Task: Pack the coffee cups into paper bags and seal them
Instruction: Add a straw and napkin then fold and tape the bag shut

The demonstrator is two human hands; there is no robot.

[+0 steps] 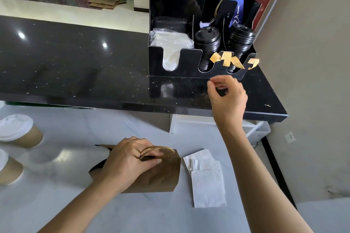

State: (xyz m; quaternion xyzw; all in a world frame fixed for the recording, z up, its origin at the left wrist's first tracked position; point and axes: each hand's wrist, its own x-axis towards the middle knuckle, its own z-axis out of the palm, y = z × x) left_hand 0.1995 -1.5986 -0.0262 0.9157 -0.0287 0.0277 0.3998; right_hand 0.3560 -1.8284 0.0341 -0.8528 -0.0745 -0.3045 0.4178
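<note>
A brown paper bag [157, 176] stands on the white counter [132, 213], its top folded closed. My left hand [128, 159] grips the bag's top, with its twisted paper handles under my fingers. My right hand [226, 94] is raised just below several curled strips of tan tape [227, 59] stuck on the front edge of the black organizer [157, 58]; its fingers are curled and apart from the strips, holding nothing I can see. Two brown coffee cups with white lids, one [18, 131] above the other [7, 168], stand at the left edge.
White napkins [206, 178] lie right of the bag. The organizer sits on a raised black counter [75, 62] and holds black lids [207, 43], wrapped napkins, stirrers and straws. A wall with a socket [289, 137] is on the right.
</note>
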